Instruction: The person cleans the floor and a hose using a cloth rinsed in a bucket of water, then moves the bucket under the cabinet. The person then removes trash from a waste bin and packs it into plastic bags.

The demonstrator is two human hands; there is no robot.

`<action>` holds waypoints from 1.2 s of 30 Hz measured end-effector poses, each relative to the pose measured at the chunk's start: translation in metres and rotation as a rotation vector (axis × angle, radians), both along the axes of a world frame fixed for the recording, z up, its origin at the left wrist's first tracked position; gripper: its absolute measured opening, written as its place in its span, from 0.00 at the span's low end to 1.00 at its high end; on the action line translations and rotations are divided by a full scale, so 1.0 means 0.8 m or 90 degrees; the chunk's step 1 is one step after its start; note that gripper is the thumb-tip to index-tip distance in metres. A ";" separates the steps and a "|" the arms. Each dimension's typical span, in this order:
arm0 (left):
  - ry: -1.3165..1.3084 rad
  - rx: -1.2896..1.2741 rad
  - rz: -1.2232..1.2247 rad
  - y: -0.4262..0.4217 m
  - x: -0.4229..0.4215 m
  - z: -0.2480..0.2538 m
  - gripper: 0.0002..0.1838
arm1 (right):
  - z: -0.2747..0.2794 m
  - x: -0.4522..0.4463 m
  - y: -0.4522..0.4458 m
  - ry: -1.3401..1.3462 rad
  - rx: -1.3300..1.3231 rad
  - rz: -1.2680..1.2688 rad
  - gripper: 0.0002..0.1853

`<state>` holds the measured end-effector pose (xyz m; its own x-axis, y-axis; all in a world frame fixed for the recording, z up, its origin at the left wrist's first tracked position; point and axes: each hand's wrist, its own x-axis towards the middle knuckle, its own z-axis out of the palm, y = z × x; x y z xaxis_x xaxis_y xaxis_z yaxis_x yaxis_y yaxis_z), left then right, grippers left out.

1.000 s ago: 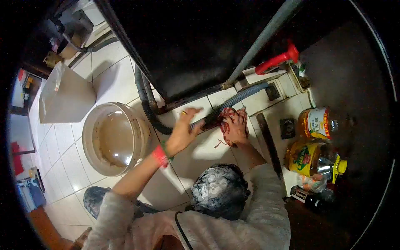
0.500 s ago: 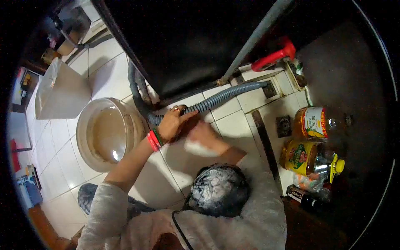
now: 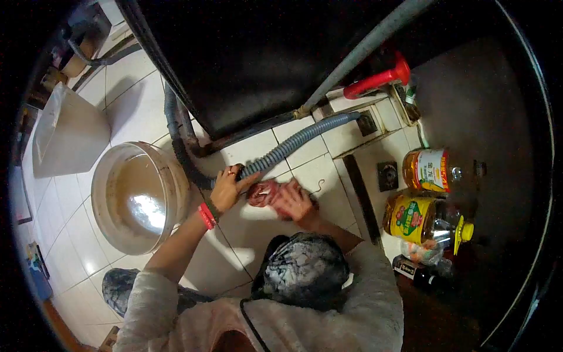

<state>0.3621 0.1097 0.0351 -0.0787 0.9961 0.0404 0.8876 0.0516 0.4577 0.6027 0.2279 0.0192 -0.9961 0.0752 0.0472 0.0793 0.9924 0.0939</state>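
Note:
A grey corrugated drain hose runs across the white floor tiles, its far end at a square drain opening. My left hand, with red bands at the wrist, is closed around the darker stretch of this hose. Just right of it, my right hand lies over a crumpled reddish rag on the tiles, with its fingers on the cloth. The rag's far side and a loose thread stick out past the hand. The palm hides the middle of the rag.
At the left stand a round bucket of cloudy water and a white bin. Oil bottles and a dark bottle stand at the right. A red-handled object lies near the drain. A dark panel rises ahead.
The reddish rag now shows clearly under my right hand, which was blurred before and has moved slightly right. My left hand stays on the hose. The view has shifted a little.

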 end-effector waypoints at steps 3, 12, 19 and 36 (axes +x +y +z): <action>0.032 0.020 0.012 -0.020 0.001 -0.012 0.35 | -0.113 -0.005 0.095 -0.101 0.031 -0.331 0.25; 0.079 -0.051 0.064 -0.033 0.016 -0.076 0.35 | -0.056 -0.046 0.177 0.073 -0.008 -0.542 0.25; 0.073 -0.109 0.091 -0.029 0.014 -0.079 0.33 | -0.027 -0.029 0.082 0.296 -0.475 -0.603 0.36; 0.020 -0.009 0.041 -0.034 0.009 0.012 0.35 | -0.013 -0.061 0.117 0.025 -0.359 -0.643 0.22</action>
